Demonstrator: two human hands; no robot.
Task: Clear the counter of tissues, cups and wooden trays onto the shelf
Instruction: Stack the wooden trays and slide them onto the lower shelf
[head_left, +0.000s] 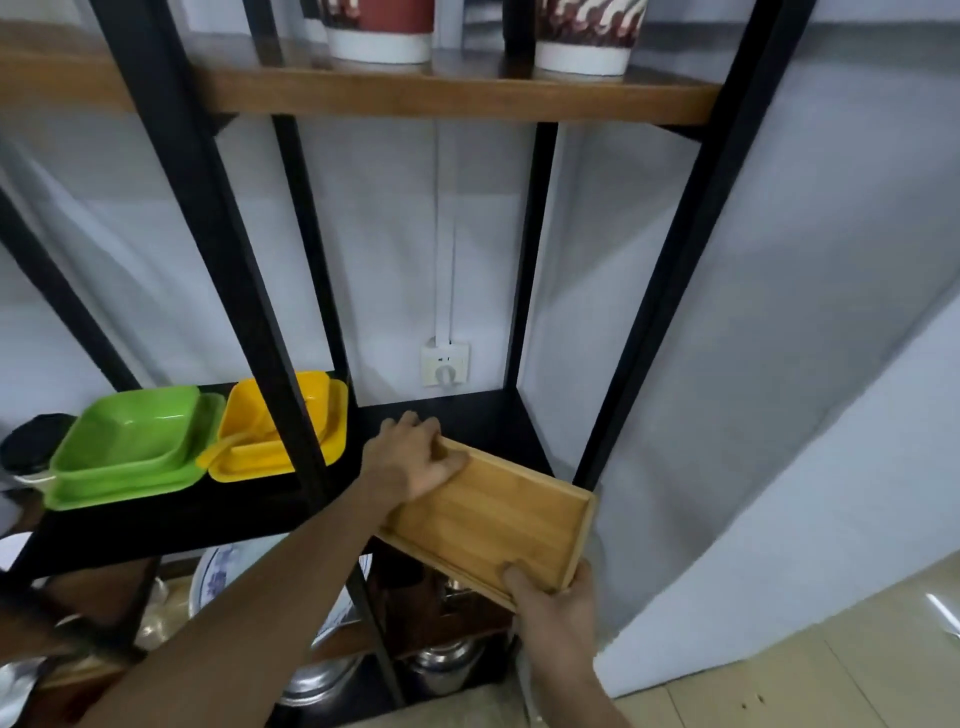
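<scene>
A shallow rectangular wooden tray (498, 519) hangs at the front right edge of the black shelf board (483, 415), tilted, its far end over the board. My left hand (410, 457) grips the tray's far left corner, thumb inside the rim. My right hand (556, 608) holds the near edge from below, thumb on the rim. Nothing lies in the tray. Two paper cups (382, 31) (587, 36) stand on the wooden shelf (457, 96) above.
Green square dishes (130, 447) and yellow ones (280, 431) are stacked on the left part of the black board. Black uprights (244, 291) (675, 291) frame the bay. A wall socket (444, 364) is behind. Metal pots (441, 665) and plates sit below.
</scene>
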